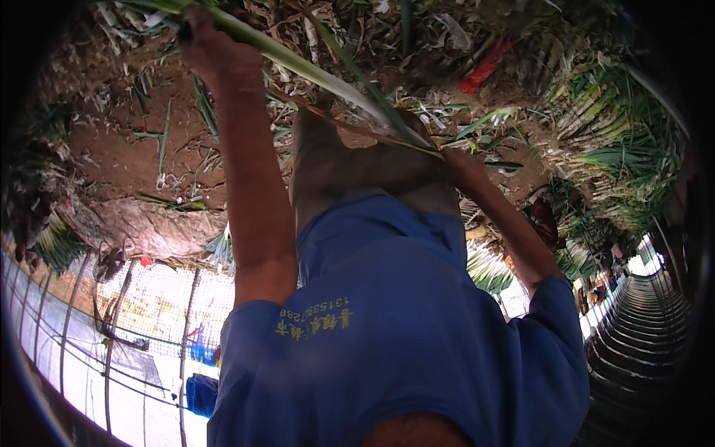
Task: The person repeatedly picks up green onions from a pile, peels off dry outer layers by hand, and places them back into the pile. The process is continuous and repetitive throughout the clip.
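Note:
My left hand (209,47) is closed around the green upper part of a long green onion (313,70), out ahead and to the left. The stalk slants down to the right across my lap, paling to white along its length. At its lower end is my right hand (455,162), its fingers partly hidden, gripping the onion together with a loose green leaf (363,78). A thin brownish dry strip (341,124) also runs to this hand. The bent legs in grey-brown trousers (380,167) are beneath the stalk.
Bundled green onions (592,117) are heaped along the right side. Leaf scraps and dry husks (441,33) litter the brown soil (111,162), with a red strip (486,67) among them. A crumpled pale sheet (151,226) lies left, near the mesh wall (151,302) with poles.

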A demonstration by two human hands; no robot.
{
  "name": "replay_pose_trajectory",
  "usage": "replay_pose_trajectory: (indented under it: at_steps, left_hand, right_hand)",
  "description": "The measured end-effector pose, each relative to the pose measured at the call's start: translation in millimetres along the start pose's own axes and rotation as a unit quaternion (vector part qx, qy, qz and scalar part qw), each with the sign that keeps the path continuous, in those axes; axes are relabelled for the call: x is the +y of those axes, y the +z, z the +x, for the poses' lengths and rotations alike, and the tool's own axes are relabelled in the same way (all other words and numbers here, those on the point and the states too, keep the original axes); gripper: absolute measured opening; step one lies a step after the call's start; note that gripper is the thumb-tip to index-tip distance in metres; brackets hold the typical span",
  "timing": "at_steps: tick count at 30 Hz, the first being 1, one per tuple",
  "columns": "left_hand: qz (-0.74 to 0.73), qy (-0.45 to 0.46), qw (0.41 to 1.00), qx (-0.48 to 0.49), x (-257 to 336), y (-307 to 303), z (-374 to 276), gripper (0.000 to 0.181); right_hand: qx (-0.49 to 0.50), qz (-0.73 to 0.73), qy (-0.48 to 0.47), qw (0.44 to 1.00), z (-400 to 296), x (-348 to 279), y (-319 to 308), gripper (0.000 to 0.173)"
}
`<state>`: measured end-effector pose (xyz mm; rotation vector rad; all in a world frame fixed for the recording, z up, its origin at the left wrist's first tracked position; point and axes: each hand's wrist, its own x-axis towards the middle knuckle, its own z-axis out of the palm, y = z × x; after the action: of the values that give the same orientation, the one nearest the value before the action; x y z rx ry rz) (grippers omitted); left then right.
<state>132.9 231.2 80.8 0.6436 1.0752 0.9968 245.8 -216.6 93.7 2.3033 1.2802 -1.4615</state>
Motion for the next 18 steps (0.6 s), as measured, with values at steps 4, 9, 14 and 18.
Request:
replay_pose_trajectory:
  at_steps: [4,9,14,18]
  left_hand:
    - [0.031,0.033,0.999,0.01,36,-5,7,0.025]
    - [-0.009,0.014,0.996,0.087,41,-50,16,0.029]
    - [0.365,0.211,0.906,0.038,100,-125,64,0.03]
    - [-0.005,0.113,0.99,0.081,168,-146,81,0.036]
  right_hand:
    - [0.045,-0.008,0.015,0.999,-8,41,32,0.022]
    - [0.106,-0.002,0.001,0.994,-7,57,20,0.02]
    - [-0.003,-0.033,0.168,0.985,-63,132,54,0.028]
    - [-0.041,-0.051,0.138,0.988,-90,158,82,0.027]
